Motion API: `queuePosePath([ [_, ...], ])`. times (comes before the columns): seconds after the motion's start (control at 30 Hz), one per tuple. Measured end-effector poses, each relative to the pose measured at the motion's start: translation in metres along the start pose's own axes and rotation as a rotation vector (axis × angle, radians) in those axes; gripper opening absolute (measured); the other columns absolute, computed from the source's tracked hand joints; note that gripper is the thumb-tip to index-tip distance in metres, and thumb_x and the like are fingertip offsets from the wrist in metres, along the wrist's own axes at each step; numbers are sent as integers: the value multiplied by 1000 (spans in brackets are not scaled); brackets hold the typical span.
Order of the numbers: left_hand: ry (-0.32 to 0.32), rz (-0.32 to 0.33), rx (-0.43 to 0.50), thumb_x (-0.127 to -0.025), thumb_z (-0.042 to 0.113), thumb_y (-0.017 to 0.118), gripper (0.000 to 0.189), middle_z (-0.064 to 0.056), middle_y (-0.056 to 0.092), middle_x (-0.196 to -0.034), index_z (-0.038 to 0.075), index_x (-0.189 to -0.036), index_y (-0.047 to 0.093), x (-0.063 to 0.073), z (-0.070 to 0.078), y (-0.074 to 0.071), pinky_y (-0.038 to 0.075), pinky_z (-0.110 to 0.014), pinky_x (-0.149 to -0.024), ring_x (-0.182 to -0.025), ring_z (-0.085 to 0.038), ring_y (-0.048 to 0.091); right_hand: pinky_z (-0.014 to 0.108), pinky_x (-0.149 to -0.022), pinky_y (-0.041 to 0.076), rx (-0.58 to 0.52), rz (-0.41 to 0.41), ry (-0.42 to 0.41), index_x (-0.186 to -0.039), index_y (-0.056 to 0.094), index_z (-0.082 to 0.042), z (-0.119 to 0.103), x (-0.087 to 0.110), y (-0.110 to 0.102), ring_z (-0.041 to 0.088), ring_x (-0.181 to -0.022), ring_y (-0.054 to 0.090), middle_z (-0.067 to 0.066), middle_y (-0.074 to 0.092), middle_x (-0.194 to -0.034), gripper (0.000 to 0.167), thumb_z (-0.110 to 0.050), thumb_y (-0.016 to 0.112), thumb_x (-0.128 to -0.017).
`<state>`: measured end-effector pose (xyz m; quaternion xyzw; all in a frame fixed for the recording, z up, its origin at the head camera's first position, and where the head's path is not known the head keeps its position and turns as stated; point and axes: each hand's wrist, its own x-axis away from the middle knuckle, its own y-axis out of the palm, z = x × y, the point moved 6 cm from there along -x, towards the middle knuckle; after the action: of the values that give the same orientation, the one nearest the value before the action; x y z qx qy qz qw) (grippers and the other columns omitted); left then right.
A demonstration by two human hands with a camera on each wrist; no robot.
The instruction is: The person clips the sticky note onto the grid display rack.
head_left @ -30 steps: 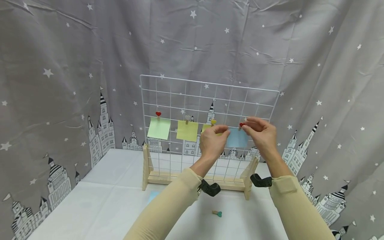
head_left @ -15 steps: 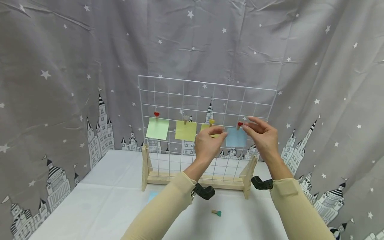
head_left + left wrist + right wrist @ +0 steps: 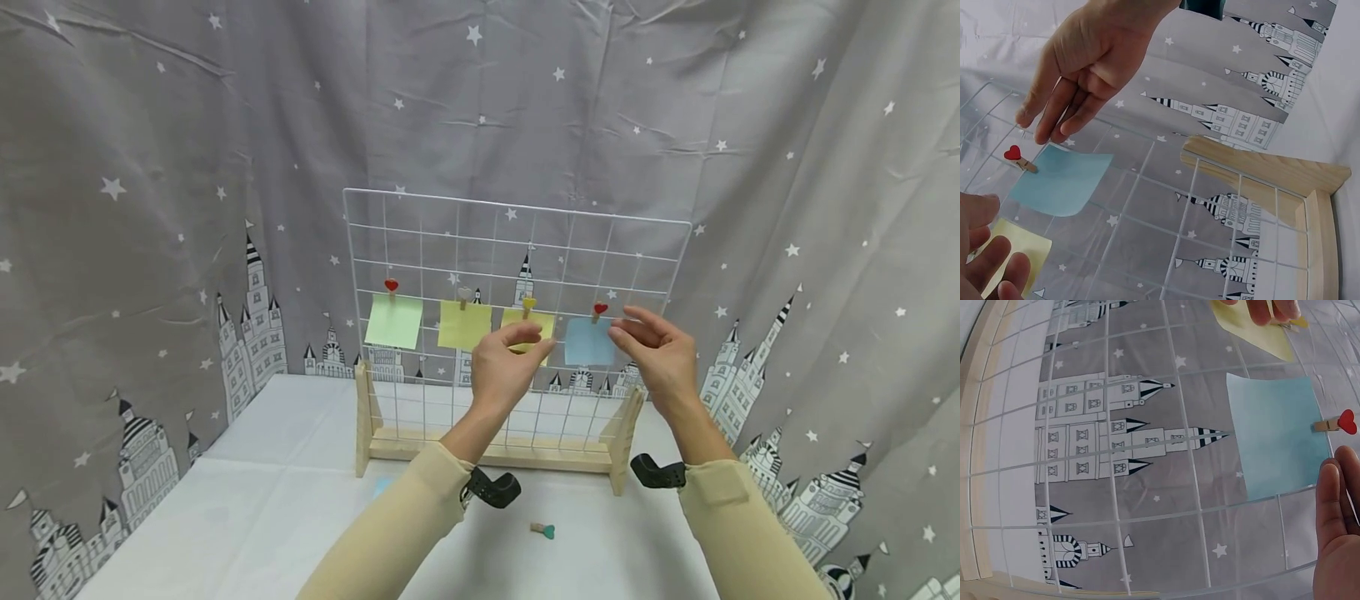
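Observation:
A blue paper note (image 3: 588,343) hangs on the white wire grid (image 3: 1110,444), held by a small wooden clothespin with a red heart (image 3: 599,309). My right hand (image 3: 660,358) is at the note's right edge, its fingers loosely bent and gripping nothing; whether the fingertips touch the paper I cannot tell. My left hand (image 3: 498,371) hovers before a yellow note (image 3: 546,322) under a yellow-heart clothespin (image 3: 528,303). Its thumb and fingers are apart with nothing between them. In the left wrist view the blue note (image 3: 1063,180) hangs free of both palms.
Further left on the grid hang another yellow note (image 3: 465,326) and a green note (image 3: 393,322), each clipped. A wooden stand (image 3: 487,454) carries the grid. On the white table lie a teal-heart clothespin (image 3: 543,530) and a blue paper (image 3: 382,486), partly behind the left sleeve.
My left hand has drawn away from the blue note, leftward and slightly down. My right fingers have let go of the red-heart clothespin and moved slightly right. The blue note stays clipped.

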<state>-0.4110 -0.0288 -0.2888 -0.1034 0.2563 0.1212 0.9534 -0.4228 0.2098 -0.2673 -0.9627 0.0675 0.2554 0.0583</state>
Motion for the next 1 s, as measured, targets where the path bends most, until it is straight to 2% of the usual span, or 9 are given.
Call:
queuePosePath([
  [0.1,-11,-25,4,-88,32,83,28,4,79,-105,21,-113,78,2,-3,-3,60,-31,-69,-89,-16,77,15,-84,56,-16,-10,0,-129,70,-14,2,2,0,-1,-96,72,-22,76,-97,40,-16,81,-91],
  [0.23,-37,-34,6,-86,34,84,30,6,78,-105,22,-113,78,5,-8,-8,60,-32,-70,-91,-15,77,15,-85,56,-23,-29,3,-132,68,-7,5,6,2,-1,-97,73,-22,77,-98,44,-16,81,-91],
  [0.5,-13,-34,-16,-86,34,84,32,6,79,-102,22,-115,78,9,-14,-16,58,-36,-80,-91,-18,73,15,-85,56,-78,-51,-9,-131,64,6,12,13,5,-1,-95,73,-19,77,-97,46,-9,79,-91],
  [0.7,-22,-42,-19,-86,33,84,34,4,79,-103,22,-117,77,12,-17,-22,58,-36,-77,-88,-18,73,17,-86,57,-93,-53,8,-128,65,6,19,18,6,0,-95,73,-16,78,-99,45,-9,81,-90],
  [1.0,9,-69,-13,-86,31,85,37,2,78,-102,20,-120,75,15,-24,-31,57,-36,-78,-87,-19,71,17,-87,57,-82,-59,5,-123,67,7,26,27,7,1,-95,73,-16,77,-99,40,-11,81,-90],
])
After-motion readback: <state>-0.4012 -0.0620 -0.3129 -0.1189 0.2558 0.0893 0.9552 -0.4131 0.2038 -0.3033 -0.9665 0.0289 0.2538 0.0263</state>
